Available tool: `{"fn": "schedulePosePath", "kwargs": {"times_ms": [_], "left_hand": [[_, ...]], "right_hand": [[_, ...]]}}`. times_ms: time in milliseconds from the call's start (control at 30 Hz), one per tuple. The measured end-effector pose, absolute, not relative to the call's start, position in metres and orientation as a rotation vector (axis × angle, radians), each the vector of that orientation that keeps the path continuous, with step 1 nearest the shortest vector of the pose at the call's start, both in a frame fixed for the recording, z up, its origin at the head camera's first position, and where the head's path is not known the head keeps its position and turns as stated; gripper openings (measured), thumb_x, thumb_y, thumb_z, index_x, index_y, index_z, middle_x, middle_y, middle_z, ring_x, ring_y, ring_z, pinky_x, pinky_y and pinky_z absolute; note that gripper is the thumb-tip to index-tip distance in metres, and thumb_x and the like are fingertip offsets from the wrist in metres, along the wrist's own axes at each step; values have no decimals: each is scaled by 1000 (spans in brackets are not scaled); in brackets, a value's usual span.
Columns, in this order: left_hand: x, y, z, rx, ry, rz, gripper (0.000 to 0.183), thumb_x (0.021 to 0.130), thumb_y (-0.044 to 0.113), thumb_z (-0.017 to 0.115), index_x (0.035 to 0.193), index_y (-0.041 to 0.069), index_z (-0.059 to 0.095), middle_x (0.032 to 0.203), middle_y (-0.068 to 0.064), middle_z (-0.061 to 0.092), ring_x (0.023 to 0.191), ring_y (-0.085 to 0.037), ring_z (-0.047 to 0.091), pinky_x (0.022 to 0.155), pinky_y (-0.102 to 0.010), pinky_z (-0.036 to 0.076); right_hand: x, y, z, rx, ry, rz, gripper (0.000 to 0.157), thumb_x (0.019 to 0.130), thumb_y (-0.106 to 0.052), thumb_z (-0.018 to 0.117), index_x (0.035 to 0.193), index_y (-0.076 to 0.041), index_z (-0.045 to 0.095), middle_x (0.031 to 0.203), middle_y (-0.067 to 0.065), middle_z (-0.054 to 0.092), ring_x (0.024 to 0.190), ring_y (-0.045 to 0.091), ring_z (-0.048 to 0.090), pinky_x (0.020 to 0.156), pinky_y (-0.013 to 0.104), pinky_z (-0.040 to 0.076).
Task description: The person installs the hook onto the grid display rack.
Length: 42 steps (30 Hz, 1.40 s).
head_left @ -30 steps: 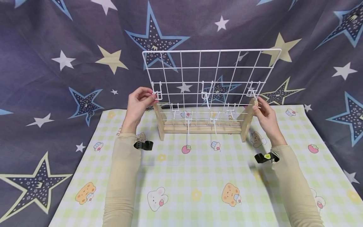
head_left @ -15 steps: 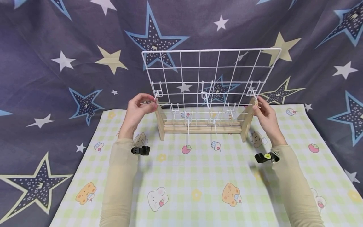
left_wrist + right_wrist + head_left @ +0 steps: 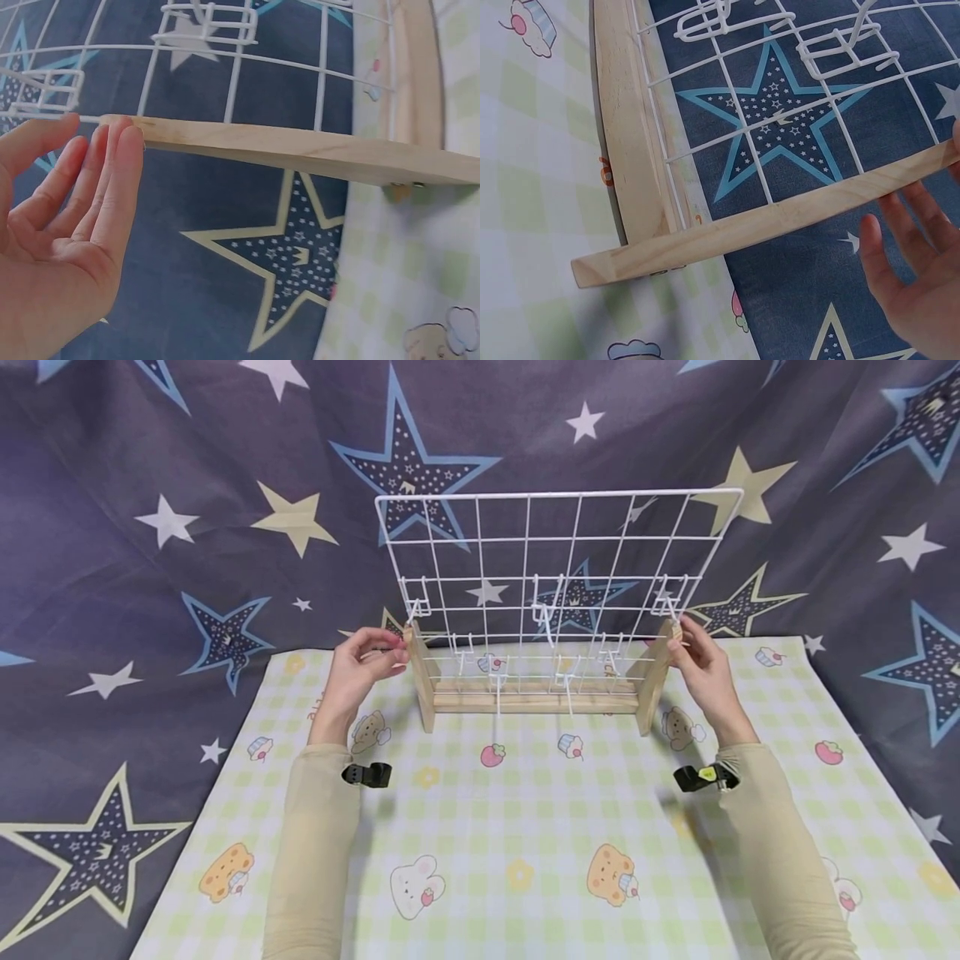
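A white wire grid display rack (image 3: 525, 537) stands upright in a wooden base (image 3: 536, 702) with two slanted side posts. Several white hooks hang on its wires, among them a middle hook (image 3: 545, 614). Beside the left post (image 3: 422, 681) is my left hand (image 3: 352, 672), fingers nearly straight, fingertips right at the post's upper outer face in the left wrist view. My right hand (image 3: 707, 681) pinches the top of the right post (image 3: 657, 677), its thumb at the front edge. The right wrist view shows other fingers (image 3: 907, 236) along the post's outer side.
A green checked tablecloth (image 3: 517, 810) with cartoon prints lies under the rack. Behind it hangs a dark star-patterned curtain (image 3: 480, 410), close to the rack's back. Black straps, such as the left wrist strap (image 3: 367, 775), circle both sleeves.
My left hand has let go of the upper left hook and moved down to the left post's top. That hook now points forward. My right hand and the rack stay in place.
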State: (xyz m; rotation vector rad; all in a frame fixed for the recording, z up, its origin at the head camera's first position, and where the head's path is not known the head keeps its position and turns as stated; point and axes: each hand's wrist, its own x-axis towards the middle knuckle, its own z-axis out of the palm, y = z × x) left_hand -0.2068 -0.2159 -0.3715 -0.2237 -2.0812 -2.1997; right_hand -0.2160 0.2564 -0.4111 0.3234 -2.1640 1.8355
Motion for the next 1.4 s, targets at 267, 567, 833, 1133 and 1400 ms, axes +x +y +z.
{"fn": "schedulePosePath", "kwargs": {"times_ms": [267,567,833,1133,1400], "left_hand": [[-199,-229,-398,-123,-2156,-2148,25,92,-10,54,115,-16,50,98,-6,63,87,-13,67,84,-34,57],[-194,-247,-441,11,-2399,-1860,35,95,3,58,128,-9,52,127,-25,55,114,-26,56,98,-29,48],[-185,-263,-476,52,-2721,-1425,50,98,21,58,144,5,44,150,-19,34,138,-39,28,112,-50,31],[-177,-269,-486,-150,-2961,-760,61,98,35,56,148,6,37,155,-26,16,141,-47,7,109,-71,7],[-175,-269,-485,-57,-3008,-477,68,100,55,37,156,21,20,160,-14,3,144,-37,-8,108,-67,-12]], "right_hand": [[-213,255,-408,338,-2155,1852,46,101,-2,47,144,8,36,113,-7,55,95,8,56,79,12,50],[-217,260,-411,332,-2187,1831,47,101,-3,47,145,7,34,113,-7,53,96,7,55,80,11,49],[-214,256,-406,360,-2192,1819,48,101,-2,48,145,8,33,113,-7,53,99,5,54,80,11,49],[-208,254,-398,360,-2218,1801,48,101,-4,47,145,8,33,116,1,53,99,6,54,81,11,48],[-224,265,-419,343,-2229,1792,49,102,-6,48,147,4,32,117,-5,52,101,5,54,82,12,49]]}}
